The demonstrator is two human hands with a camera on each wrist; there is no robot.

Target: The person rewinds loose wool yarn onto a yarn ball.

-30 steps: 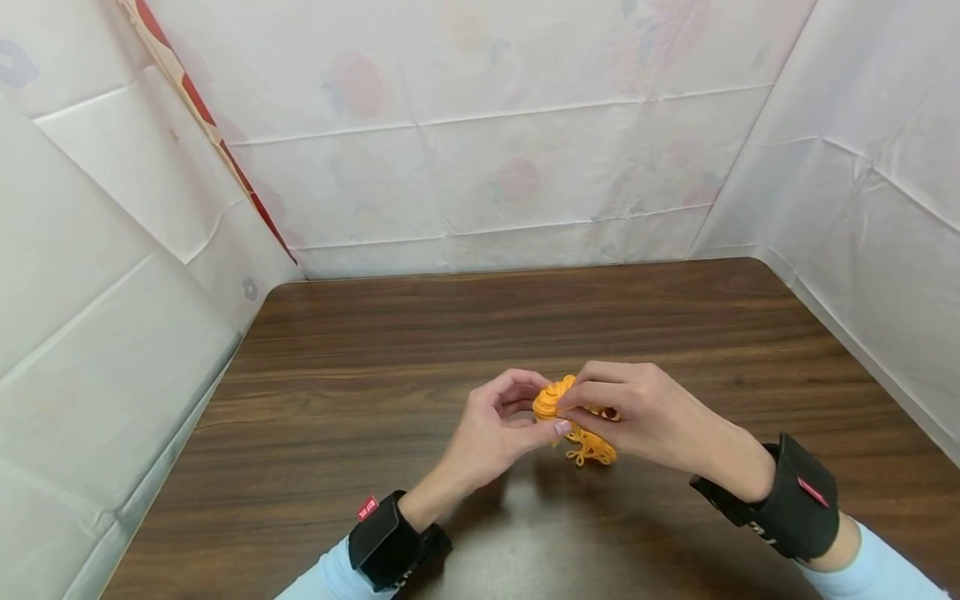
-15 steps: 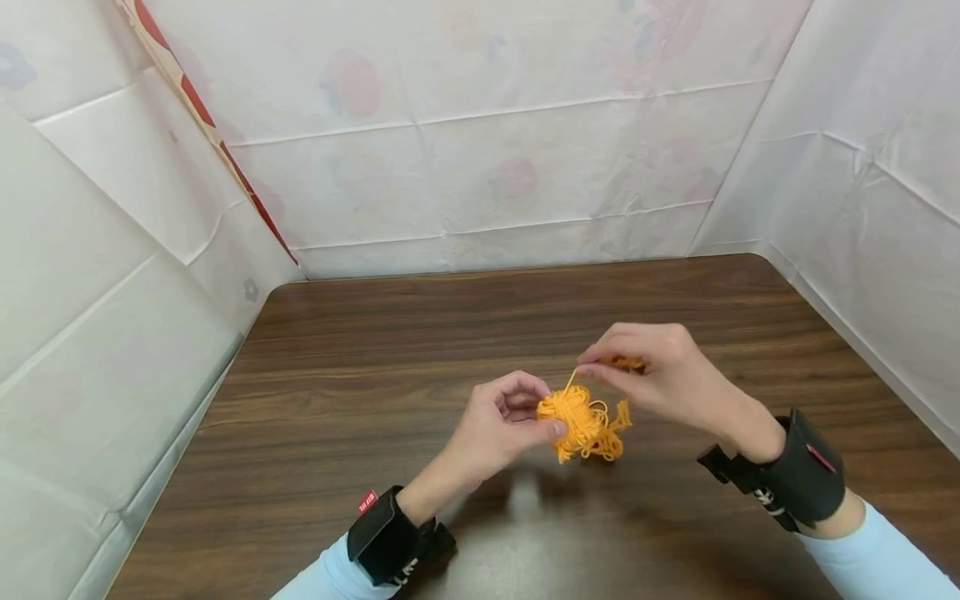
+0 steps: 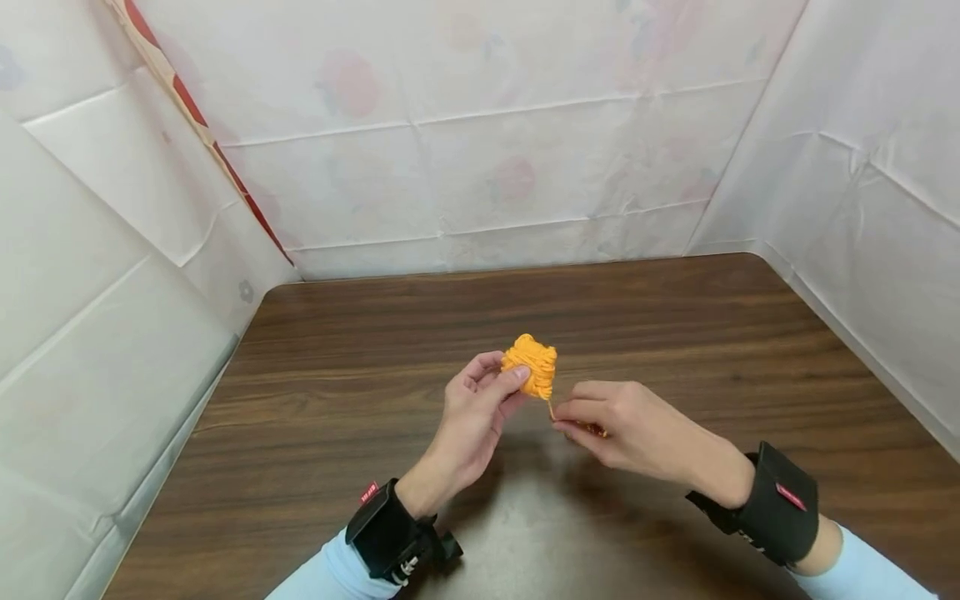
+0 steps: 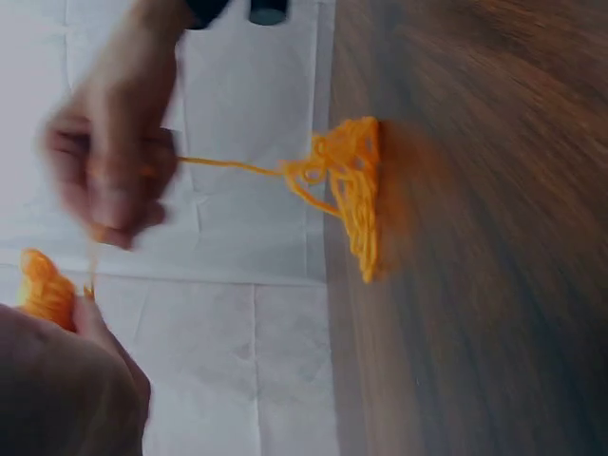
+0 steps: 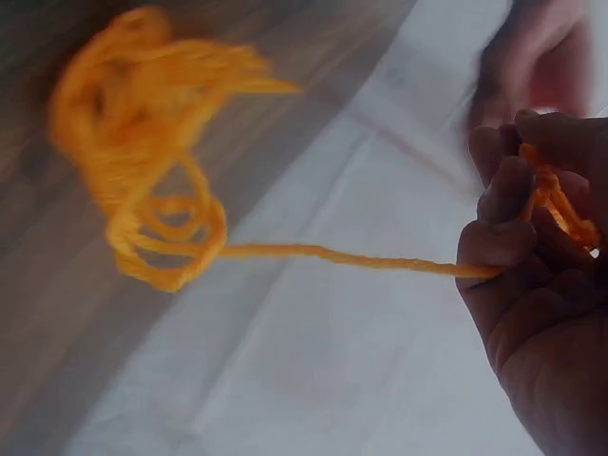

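My left hand [image 3: 501, 379] grips a small wound ball of orange yarn [image 3: 529, 365] between thumb and fingers, lifted above the brown wooden table [image 3: 375, 350]. My right hand [image 3: 572, 414] pinches the yarn strand [image 5: 361, 258] just below the ball, close to the tabletop. A loose tangle of the same yarn [image 4: 347, 190] lies on the table, mostly hidden under the right hand in the head view. The strand runs from that loose tangle [image 5: 142, 142] through my right fingers [image 5: 518, 204]. The ball [image 4: 43, 290] shows at the left edge of the left wrist view.
White creased sheeting [image 3: 487, 150] walls the table at the back and on both sides, with a red-edged strip [image 3: 217, 150] at the back left. Black wrist straps [image 3: 780, 504] sit on both forearms.
My left hand has raised the ball up and away from the loose tangle. My right hand has dropped from above the yarn down to below the ball, still pinching the strand.
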